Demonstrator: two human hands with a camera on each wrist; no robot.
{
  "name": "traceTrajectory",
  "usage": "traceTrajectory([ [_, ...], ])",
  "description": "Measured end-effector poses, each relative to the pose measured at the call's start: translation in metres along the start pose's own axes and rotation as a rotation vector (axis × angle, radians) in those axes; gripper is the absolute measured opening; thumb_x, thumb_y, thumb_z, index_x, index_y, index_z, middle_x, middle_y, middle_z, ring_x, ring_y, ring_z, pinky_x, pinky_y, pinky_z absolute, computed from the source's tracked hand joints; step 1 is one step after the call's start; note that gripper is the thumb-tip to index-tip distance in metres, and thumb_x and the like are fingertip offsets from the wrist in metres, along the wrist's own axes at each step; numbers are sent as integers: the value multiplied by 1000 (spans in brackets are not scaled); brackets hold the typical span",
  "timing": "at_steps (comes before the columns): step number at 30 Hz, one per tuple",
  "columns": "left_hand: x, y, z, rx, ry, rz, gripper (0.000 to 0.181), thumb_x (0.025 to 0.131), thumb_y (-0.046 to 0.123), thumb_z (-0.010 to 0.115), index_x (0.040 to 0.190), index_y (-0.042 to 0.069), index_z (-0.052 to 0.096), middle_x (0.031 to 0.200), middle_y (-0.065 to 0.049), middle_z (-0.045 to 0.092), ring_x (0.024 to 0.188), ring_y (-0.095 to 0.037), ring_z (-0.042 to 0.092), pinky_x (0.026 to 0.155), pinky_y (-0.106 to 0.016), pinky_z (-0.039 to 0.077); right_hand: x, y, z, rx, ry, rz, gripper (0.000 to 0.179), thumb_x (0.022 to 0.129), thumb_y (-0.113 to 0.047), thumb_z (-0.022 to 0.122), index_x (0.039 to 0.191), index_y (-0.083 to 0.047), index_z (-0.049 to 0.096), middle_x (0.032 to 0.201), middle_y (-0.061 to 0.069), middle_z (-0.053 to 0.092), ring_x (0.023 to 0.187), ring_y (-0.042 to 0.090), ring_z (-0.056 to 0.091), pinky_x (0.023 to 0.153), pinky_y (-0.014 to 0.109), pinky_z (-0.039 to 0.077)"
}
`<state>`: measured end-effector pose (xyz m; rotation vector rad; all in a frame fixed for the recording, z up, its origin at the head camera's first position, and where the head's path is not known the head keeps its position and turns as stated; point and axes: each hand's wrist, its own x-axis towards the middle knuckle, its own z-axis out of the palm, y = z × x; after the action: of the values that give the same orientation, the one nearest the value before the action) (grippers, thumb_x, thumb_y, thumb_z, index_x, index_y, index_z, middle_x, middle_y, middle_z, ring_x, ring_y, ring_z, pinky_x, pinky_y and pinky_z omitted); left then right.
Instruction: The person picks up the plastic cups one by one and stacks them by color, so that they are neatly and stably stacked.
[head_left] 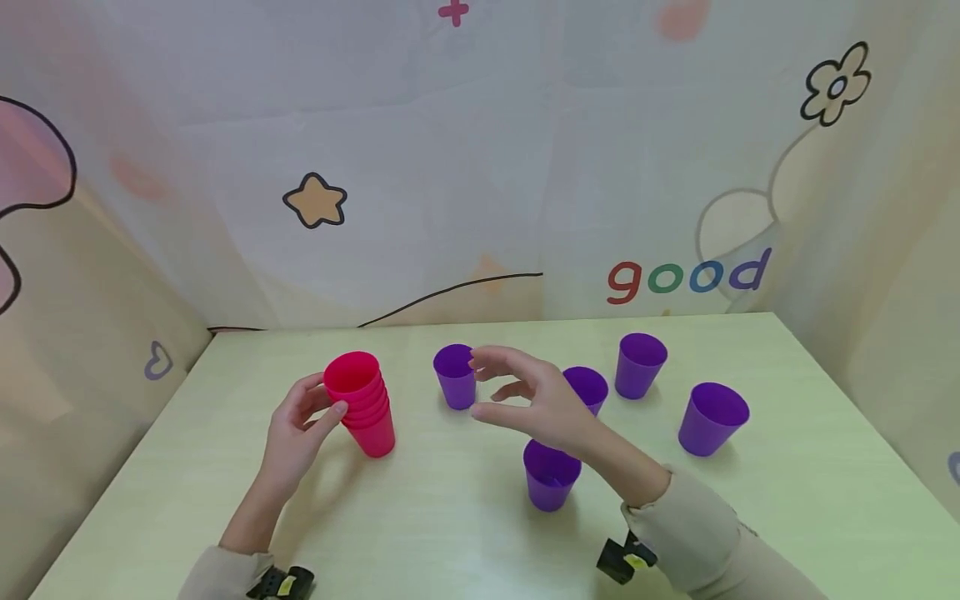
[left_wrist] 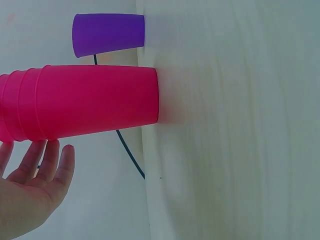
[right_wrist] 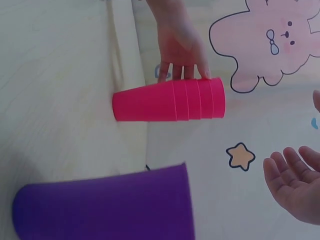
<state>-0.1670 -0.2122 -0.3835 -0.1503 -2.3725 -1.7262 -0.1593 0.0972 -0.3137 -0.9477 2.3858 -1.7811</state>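
A stack of several nested pinkish-red cups (head_left: 371, 417) stands upright on the left part of the table. My left hand (head_left: 295, 433) holds it from its left side, thumb at the front near the upper rims and fingers behind. In the left wrist view, the fingertips (left_wrist: 51, 145) touch the side of the stack. My right hand (head_left: 536, 400) is in the air among the purple cups, fingers apart and loosely bent, holding nothing. To its left is one purple cup (head_left: 455, 383); another purple cup (head_left: 551, 483) stands below it, and a third purple cup (head_left: 588, 385) is partly hidden behind it.
Farther right stand two more upright purple cups, a back purple cup (head_left: 640, 371) and a right-hand purple cup (head_left: 708, 427). The pale table (head_left: 450, 533) meets a printed cloth backdrop (head_left: 450, 192) at its far edge, with cloth at both sides too.
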Motion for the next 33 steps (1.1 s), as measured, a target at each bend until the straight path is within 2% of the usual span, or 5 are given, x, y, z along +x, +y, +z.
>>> traceTrajectory([
  [8, 0, -1, 1, 1, -4, -5, 47, 88, 19, 60, 130, 8, 40, 120, -9, 50, 103, -13, 49, 78, -21, 47, -21, 13, -20, 9, 53, 6, 54, 79, -7, 69, 128, -4, 48, 120, 10, 55, 107, 27, 53, 82, 34, 49],
  [12, 0, -2, 1, 0, 0, -6, 46, 89, 19, 59, 130, 8, 41, 119, -8, 50, 103, -13, 50, 78, -21, 47, -32, 18, -28, 16, 84, 38, 53, 79, -5, 69, 127, -4, 49, 119, 11, 55, 104, 29, 54, 80, 32, 50],
  [19, -1, -1, 1, 1, 10, 2, 46, 89, 17, 59, 130, 9, 41, 118, -6, 50, 103, -11, 49, 78, -20, 46, -46, 22, -41, 14, 132, 117, 53, 79, -8, 69, 128, -7, 49, 118, 9, 55, 103, 20, 55, 80, 31, 50],
  [29, -1, -2, 1, -5, 19, -15, 45, 89, 17, 60, 130, 10, 42, 116, -3, 50, 103, -11, 49, 78, -21, 46, -65, 29, -57, 10, 224, 106, 51, 80, -4, 68, 126, 2, 47, 114, 24, 52, 101, 15, 53, 80, 23, 48],
  [33, -1, -2, 1, -3, 17, -10, 45, 89, 17, 60, 130, 10, 42, 116, -3, 51, 103, -11, 50, 78, -21, 46, -74, 31, -64, -20, 276, 119, 51, 80, -5, 68, 126, 1, 48, 113, 20, 55, 101, 14, 54, 78, 22, 48],
])
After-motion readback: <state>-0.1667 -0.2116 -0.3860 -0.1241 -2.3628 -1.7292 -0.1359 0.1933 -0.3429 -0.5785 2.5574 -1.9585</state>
